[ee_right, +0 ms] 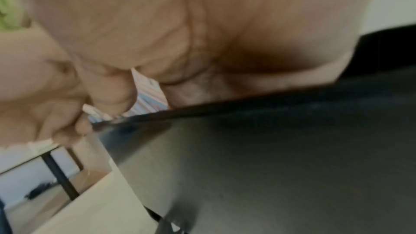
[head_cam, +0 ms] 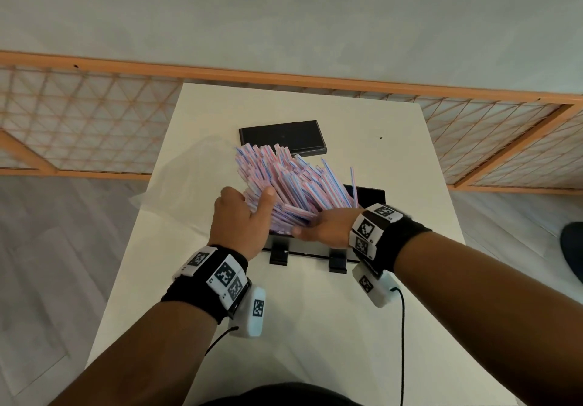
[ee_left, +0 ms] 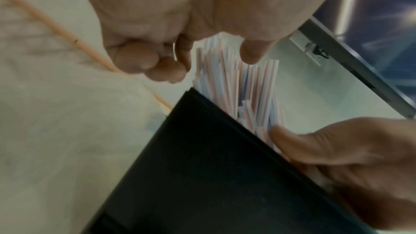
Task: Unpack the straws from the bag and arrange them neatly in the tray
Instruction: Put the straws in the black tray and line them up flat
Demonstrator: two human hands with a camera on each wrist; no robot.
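A big bundle of pink-and-blue striped straws [head_cam: 284, 184] stands slanted in the black tray [head_cam: 369, 194], lower ends down near the tray's near edge and upper ends fanned out up and away from the person, so the pile is leaning rather than lying flat. The left hand [head_cam: 239, 219] wraps the bundle's left side, thumb up against the straws and fingers curled behind them, most likely to keep the loose sheaf from spilling sideways onto the white table [head_cam: 315, 326]. The right hand [head_cam: 325, 225] lies low across the base of the bundle, fingers reaching in under the straws at the tray's front wall; the wrist views show those fingers pressed to the straw ends at the black rim, which seems meant to square the ends against the wall. Both hands are therefore closed around the same bundle, one as a side guard, one as a stop. A crumpled clear bag [head_cam: 176, 181] lies to the left on the table, apparently emptied, and a black lid [head_cam: 282, 136] rests flat beyond the straws, out of the way. The unpacking looks done; levelling the heap into the tray appears to remain.
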